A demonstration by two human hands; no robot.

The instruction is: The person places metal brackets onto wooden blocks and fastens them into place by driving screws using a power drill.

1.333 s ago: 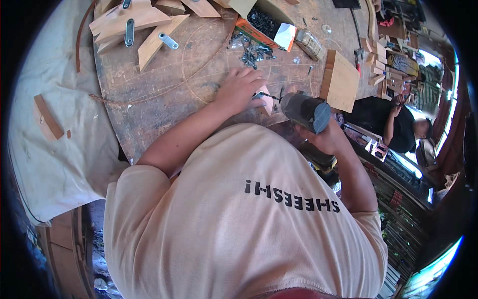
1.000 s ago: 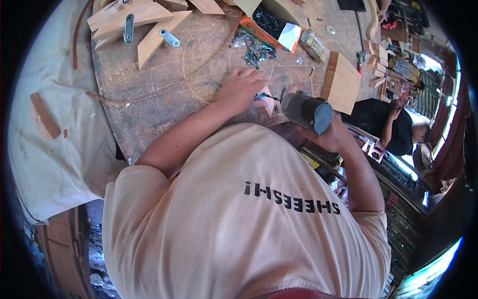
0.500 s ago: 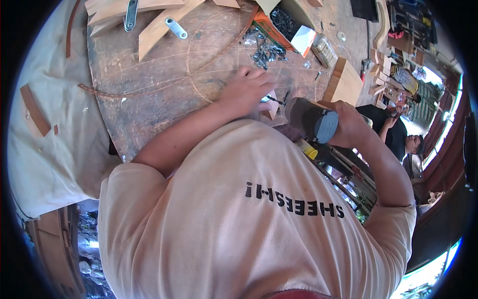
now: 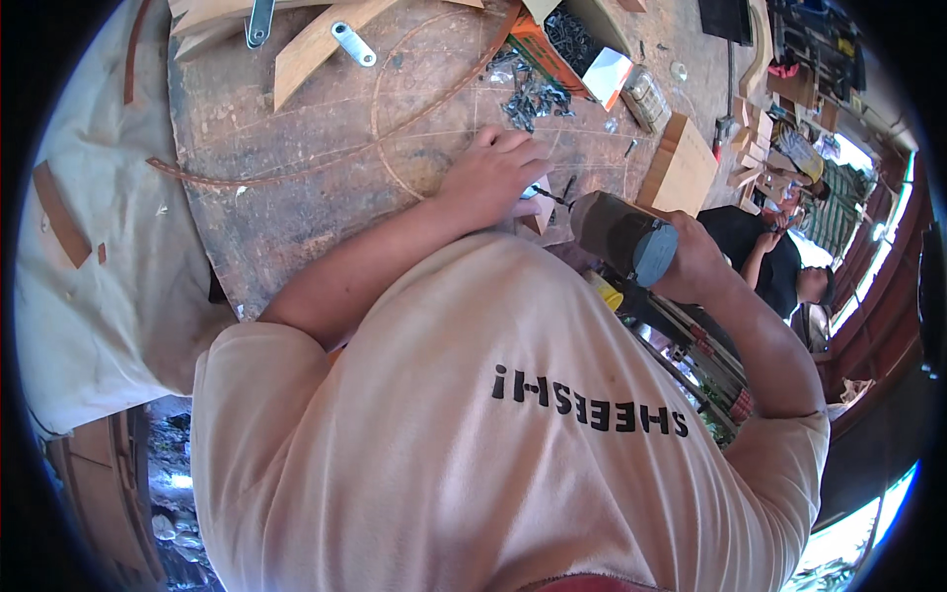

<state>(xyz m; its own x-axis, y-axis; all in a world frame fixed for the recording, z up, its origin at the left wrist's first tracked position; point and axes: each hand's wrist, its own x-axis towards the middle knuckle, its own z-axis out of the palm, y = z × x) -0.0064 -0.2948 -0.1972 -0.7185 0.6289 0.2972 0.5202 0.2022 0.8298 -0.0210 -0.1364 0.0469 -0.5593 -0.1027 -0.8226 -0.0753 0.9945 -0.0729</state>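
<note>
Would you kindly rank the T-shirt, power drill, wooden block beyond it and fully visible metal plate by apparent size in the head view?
1. T-shirt
2. Power drill and wooden block: too alike to rank; the drill seems nearer the camera
3. Metal plate

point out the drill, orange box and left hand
Drill (image 4: 604, 227), head view: side of its housing
Orange box (image 4: 546, 56), head view: orange side wall
Left hand (image 4: 488, 180), head view: back of the hand

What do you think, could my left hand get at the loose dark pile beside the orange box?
Probably yes: the loose dark pile lies on the bench just beyond your left hand, with nothing visible between. But it holds a small wood piece, so would likely need to let go first.
</note>
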